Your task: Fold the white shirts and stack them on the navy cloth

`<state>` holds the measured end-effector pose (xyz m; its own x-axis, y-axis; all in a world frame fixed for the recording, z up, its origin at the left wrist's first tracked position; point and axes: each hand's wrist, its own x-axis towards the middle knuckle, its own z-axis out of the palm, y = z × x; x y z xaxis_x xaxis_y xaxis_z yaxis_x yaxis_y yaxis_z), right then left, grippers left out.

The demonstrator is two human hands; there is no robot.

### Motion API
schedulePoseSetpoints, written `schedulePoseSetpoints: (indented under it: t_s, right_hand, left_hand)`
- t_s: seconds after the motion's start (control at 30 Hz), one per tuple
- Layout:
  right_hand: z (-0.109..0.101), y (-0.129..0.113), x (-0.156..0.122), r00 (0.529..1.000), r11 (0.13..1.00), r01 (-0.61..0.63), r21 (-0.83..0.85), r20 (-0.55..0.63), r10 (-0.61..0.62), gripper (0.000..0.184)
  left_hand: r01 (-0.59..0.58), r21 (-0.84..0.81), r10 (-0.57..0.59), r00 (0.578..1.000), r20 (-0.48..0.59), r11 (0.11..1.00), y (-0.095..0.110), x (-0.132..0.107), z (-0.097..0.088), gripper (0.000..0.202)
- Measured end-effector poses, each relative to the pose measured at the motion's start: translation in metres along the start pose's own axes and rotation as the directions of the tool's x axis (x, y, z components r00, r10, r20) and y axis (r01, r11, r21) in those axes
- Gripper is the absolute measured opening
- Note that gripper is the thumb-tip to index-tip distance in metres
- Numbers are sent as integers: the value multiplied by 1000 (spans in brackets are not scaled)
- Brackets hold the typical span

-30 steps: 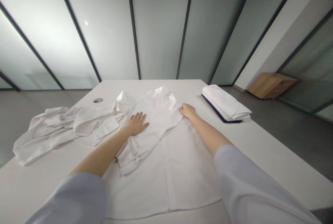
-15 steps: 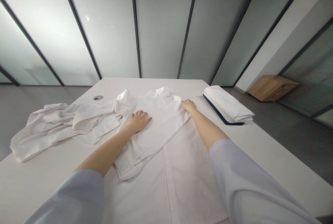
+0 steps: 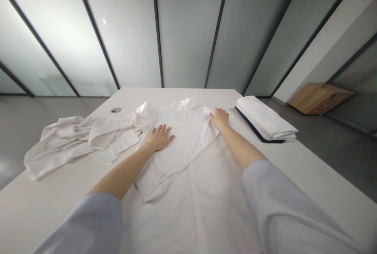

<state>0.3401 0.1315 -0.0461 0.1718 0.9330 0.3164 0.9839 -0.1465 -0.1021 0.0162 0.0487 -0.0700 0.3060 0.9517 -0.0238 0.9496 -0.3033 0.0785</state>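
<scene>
Left hand (image 3: 160, 138) flat on white shirt (image 3: 206, 203), right hand (image 3: 220, 118) flat at its shoulder

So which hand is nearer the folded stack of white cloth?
Right. The right hand rests on the shirt beside the folded stack; the left hand lies farther away, across the shirt.

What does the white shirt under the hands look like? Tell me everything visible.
The white button-front shirt lies flat on the white table, its collar at the far end. The cloth looks like plain cotton, lightly creased. A small round button shows on the placket, which runs toward the person and out of view. A layered section lies folded diagonally across the left side. The left hand rests flat on that section, and the right hand presses the shoulder area beside the collar.
</scene>
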Motion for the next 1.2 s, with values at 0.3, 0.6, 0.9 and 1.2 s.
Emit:
schedulePoseSetpoints:
  t_s: [0.3, 0.6, 0.9, 1.2]
  right_hand:
    - [11, -20, -43, 932, 985, 160, 61, 320, -171, 66]
    - [13, -14, -27, 967, 988, 154, 3, 205, -152, 53]
    - [-7, -39, -68, 939, 969, 244, 36, 240, -245, 56]
    - [-15, -42, -110, 871, 974, 211, 86, 437, -227, 75]
  left_hand:
    - [-9, -21, 9, 1000, 11, 1000, -1, 2, 1, 66]
    - [56, 48, -55, 998, -25, 997, 10, 20, -21, 63]
    - [-35, -14, 37, 990, 138, 999, 58, -5, -7, 81]
    - [4, 5, -4, 999, 45, 1000, 49, 15, 0, 79]
